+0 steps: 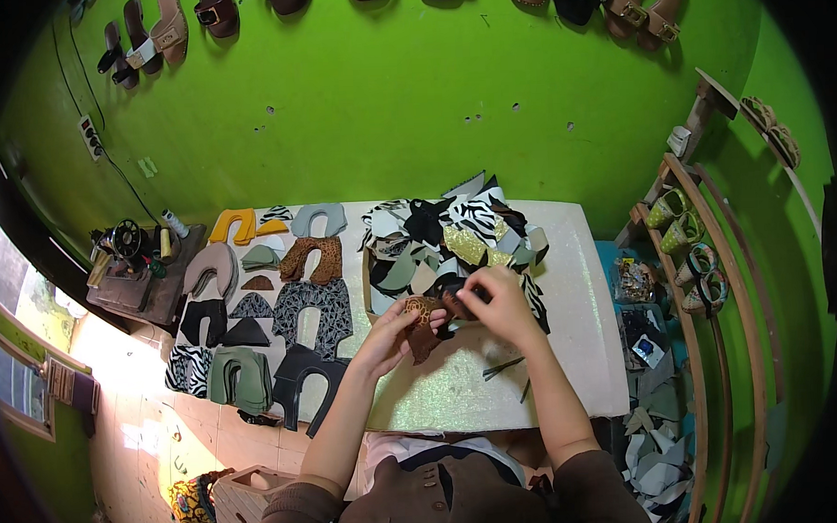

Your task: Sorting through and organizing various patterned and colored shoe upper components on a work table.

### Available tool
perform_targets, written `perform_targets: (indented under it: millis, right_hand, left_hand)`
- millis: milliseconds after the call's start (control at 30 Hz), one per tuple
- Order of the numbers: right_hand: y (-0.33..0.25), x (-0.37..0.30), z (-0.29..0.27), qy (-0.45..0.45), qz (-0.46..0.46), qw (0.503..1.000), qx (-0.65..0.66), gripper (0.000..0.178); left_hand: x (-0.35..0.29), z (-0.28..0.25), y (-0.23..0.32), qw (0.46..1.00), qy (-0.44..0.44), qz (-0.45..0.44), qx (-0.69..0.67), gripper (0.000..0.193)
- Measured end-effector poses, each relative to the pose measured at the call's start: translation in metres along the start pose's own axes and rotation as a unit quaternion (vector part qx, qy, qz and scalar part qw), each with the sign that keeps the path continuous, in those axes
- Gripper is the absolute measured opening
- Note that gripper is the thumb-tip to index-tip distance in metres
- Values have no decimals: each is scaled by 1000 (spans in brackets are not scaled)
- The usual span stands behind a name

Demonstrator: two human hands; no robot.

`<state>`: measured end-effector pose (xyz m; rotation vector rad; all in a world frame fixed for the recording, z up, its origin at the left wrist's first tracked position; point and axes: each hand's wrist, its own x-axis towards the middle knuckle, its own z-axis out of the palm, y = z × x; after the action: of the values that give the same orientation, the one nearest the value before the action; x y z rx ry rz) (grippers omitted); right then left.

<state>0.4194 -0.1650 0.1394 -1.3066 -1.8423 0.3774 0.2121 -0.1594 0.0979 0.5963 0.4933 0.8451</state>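
Note:
Above the pale table, my left hand (385, 340) grips a brown piece of shoe material with a leopard print (423, 346), its fingers closed around the edge. Close beside it, my right hand (499, 303) pinches a dark brown scrap (453, 304) between thumb and fingers. The two pieces overlap, and I cannot tell whether they are joined. Just beyond my hands lies a heaped box of cut scraps (470, 217) in zebra, gold, black, green and white. Narrow black strips (502, 369) rest on the tabletop near my right forearm.
Stacks of arch-shaped cut pieces, among them green (239, 378), black (305, 381) and leopard (311, 260), cover the table's left side. A sewing machine (128, 242) stands further left. A wooden rack with sandals (683, 232) and a pile of offcuts (657, 451) are on the right.

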Motion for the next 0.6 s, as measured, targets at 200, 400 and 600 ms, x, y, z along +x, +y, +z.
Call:
perform_targets:
  millis: [200, 400, 600]
  right_hand:
    - [-6, -19, 28, -80, -103, 991, -9, 14]
    - [-15, -35, 36, -154, 10, 983, 95, 20]
    - [-9, -44, 35, -210, 212, 937, 180, 25]
  left_hand:
    - [7, 2, -12, 989, 112, 40, 84, 42]
    - [-4, -6, -1, 953, 128, 132, 239, 44]
    - [-28, -1, 33, 931, 96, 138, 323, 46]
